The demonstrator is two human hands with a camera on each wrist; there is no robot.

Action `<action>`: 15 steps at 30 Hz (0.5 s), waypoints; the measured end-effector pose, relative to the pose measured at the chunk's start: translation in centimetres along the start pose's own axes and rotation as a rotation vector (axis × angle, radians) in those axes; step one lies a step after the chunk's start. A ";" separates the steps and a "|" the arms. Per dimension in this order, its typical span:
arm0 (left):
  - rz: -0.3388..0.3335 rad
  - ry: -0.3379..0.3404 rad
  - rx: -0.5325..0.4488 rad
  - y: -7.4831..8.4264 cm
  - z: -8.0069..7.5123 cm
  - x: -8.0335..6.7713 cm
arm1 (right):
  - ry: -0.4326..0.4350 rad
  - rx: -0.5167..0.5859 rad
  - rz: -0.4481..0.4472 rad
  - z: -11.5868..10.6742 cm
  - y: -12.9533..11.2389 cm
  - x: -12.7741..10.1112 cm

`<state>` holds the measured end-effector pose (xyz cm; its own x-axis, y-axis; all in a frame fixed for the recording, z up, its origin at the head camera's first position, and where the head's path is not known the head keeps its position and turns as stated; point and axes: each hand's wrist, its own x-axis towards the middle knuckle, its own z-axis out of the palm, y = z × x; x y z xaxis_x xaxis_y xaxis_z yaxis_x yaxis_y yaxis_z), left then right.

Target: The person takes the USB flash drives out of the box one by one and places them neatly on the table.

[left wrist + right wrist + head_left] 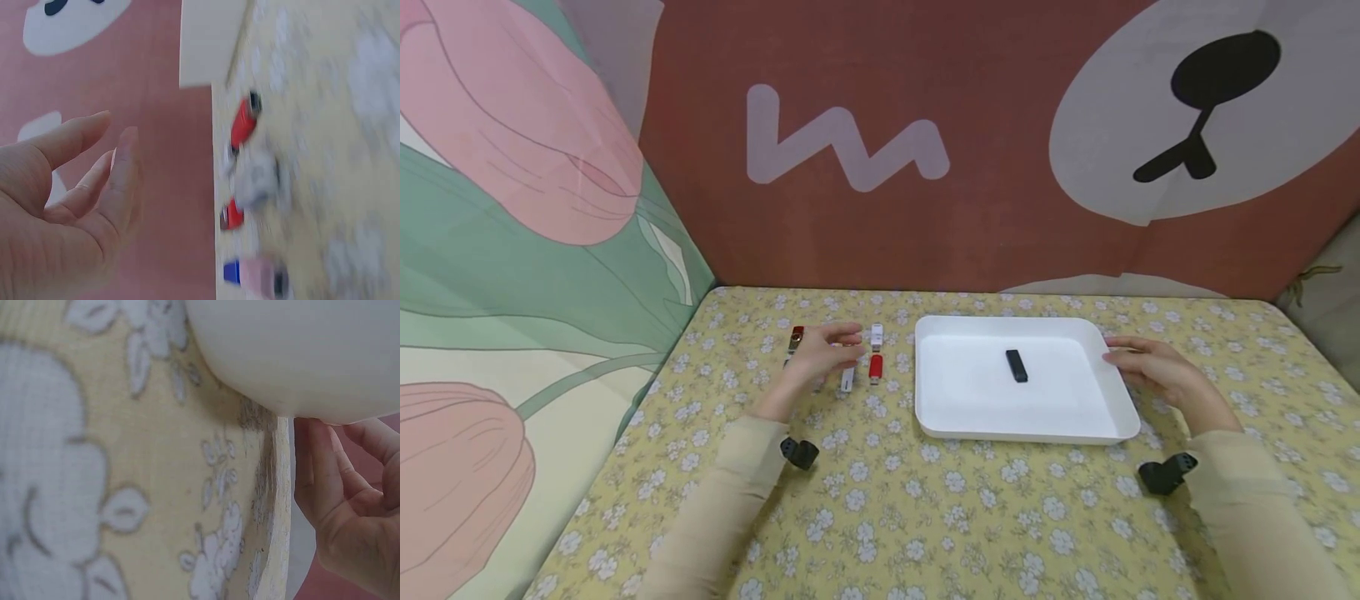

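Note:
My left hand hovers over a cluster of USB flash drives, its thumb and fingers apart with nothing visible between them. Near its fingertips lie a red flash drive, a white one and another white one. A dark red one is to its left, and a pink drive with a blue end appears in the left wrist view. A white tray holds one black flash drive. My right hand grips the tray's right rim; its fingertips are partly hidden behind the tray in the right wrist view.
A yellow floral cloth covers the table. Behind it stands a reddish-brown printed backdrop, and a green and pink printed one lines the left side. Black wrist cameras sit on both forearms.

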<state>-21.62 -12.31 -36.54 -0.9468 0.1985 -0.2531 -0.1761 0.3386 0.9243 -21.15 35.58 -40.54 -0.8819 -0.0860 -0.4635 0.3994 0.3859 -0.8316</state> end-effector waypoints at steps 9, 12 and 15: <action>0.058 -0.077 -0.011 1.6 4.2 1.2 | 0.010 0.018 0.018 0.1 -0.4 0.1; 0.081 -0.109 -0.011 2.1 5.7 1.5 | 0.011 0.022 0.011 0.2 -0.4 0.1; 0.094 -0.135 -0.006 2.5 7.2 1.8 | 0.012 0.014 0.000 0.3 -0.4 0.1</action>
<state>-21.84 -4.48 -36.74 -0.9145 0.3510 -0.2011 -0.0903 0.3075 0.9473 -21.35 35.17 -40.36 -0.8848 -0.0746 -0.4600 0.4031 0.3731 -0.8357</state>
